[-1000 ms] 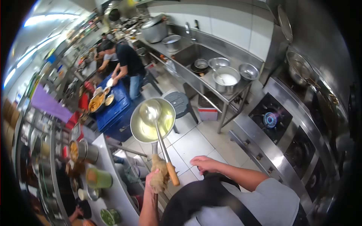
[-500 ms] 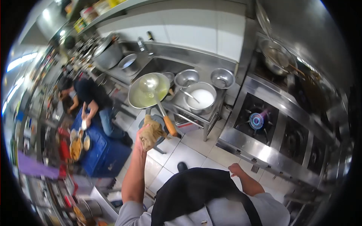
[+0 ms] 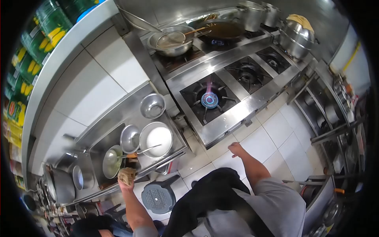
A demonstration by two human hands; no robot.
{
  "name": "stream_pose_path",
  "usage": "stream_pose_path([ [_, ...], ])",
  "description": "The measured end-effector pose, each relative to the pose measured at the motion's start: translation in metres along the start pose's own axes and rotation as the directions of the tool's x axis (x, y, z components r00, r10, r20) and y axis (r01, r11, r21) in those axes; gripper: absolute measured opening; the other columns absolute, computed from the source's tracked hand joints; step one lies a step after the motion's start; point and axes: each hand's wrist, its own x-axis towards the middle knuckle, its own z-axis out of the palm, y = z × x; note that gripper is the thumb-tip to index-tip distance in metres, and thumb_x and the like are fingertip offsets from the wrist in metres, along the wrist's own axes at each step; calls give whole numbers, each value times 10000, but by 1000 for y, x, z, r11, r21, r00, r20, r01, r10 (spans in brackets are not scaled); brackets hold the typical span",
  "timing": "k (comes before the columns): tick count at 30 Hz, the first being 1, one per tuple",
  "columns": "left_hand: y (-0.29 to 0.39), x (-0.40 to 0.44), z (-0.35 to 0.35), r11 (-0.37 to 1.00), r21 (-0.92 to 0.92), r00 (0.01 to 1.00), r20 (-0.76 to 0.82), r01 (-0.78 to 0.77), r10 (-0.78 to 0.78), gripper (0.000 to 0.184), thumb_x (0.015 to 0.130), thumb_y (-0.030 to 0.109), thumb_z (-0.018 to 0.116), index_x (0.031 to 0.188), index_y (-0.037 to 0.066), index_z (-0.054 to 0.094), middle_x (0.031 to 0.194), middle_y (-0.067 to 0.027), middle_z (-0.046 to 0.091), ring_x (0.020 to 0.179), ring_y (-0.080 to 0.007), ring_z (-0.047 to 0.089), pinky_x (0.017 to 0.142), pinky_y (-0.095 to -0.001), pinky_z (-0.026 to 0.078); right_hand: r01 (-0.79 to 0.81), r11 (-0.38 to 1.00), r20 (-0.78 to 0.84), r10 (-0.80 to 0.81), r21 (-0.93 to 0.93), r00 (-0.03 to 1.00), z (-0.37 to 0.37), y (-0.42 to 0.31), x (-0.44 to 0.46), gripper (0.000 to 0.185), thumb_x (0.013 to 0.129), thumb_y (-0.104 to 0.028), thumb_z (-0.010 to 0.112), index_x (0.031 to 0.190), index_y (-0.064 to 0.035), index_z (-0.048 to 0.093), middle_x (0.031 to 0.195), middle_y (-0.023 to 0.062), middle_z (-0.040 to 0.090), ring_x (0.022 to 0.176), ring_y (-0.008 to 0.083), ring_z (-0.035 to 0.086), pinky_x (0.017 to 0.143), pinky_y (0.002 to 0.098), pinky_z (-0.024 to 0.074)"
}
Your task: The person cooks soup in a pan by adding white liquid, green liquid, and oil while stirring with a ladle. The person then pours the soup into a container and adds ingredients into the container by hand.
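Note:
My left hand [image 3: 125,185] is closed on a bunched brown cloth [image 3: 127,175]. The cloth lies against the near side of a wok [image 3: 111,170], and any wok handle under it is hidden. Inside the wok, which is tilted over the sink side, rests a ladle [image 3: 113,155] with an orange-brown wooden handle [image 3: 131,155]; pale greenish liquid or residue shows there. My right hand [image 3: 235,149] hangs in front of the stove with its fingers curled and nothing visible in them. Beside the wok stand a pot of white liquid [image 3: 159,139] with a spoon in it and a metal bowl [image 3: 130,138].
A lit burner [image 3: 209,100] flames on the stove to the right. Behind it sit a pan with a strainer [image 3: 170,40] and a dark wok of oil [image 3: 222,33]. A grey stool [image 3: 158,197] stands near my left arm. Another person [image 3: 91,226] is at lower left.
My view has swung right toward the stove. The wok, ladle and cloth have moved with my left hand toward the sink counter, lower in view. My right hand stays curled.

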Motion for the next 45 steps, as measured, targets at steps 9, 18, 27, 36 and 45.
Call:
stream_pose_path([
  [9, 5, 2, -12, -356, 883, 950, -256, 305, 179, 467, 1002, 439, 509, 1133, 25, 682, 1074, -300, 686, 1058, -457, 655, 887, -490, 522, -38, 828, -110, 120, 560, 987, 25, 28, 126, 479, 977, -453, 536, 1397, -231, 478, 1316, 73, 479, 942, 278, 528, 838, 580, 561],
  [18, -12, 55, 46, -524, 793, 951, -269, 310, 155, 475, 1002, 419, 484, 1078, 1, 696, 1088, -281, 695, 1082, -466, 651, 921, -516, 525, -111, 630, -10, 185, 769, 983, 42, -6, 129, 535, 981, -491, 514, 1429, -203, 467, 1160, 12, 468, 679, 140, 371, 700, 405, 570],
  [27, 44, -151, 76, 271, 931, 407, -352, 243, 843, 398, 1053, 282, 464, 1073, -62, 663, 993, -235, 716, 890, -331, 687, 838, -424, 519, -220, 530, 135, 194, 819, 972, 29, -4, 157, 397, 973, -514, 524, 1257, -236, 535, 1228, -30, 529, 934, 185, 524, 817, 413, 511],
  [36, -5, -371, -61, 403, 748, 348, -623, 527, 700, 393, 1022, 278, 532, 939, -82, 668, 893, -311, 685, 828, -414, 684, 751, -463, 524, -38, 889, 505, 293, -456, 812, 154, 57, 74, 628, 963, -552, 466, 1427, -196, 237, 1489, 112, 138, 1289, 374, 349, 1021, 561, 367],
  [45, -201, -497, -77, 495, 351, 498, -843, 795, -201, 446, 970, 376, 502, 1224, 66, 696, 1194, -234, 697, 1098, -396, 674, 994, -440, 515, 850, 494, 966, -68, -184, 249, 442, -110, -187, 173, 1004, -226, 549, 993, -69, 620, 755, 11, 602, 541, 134, 575, 489, 314, 493],
])
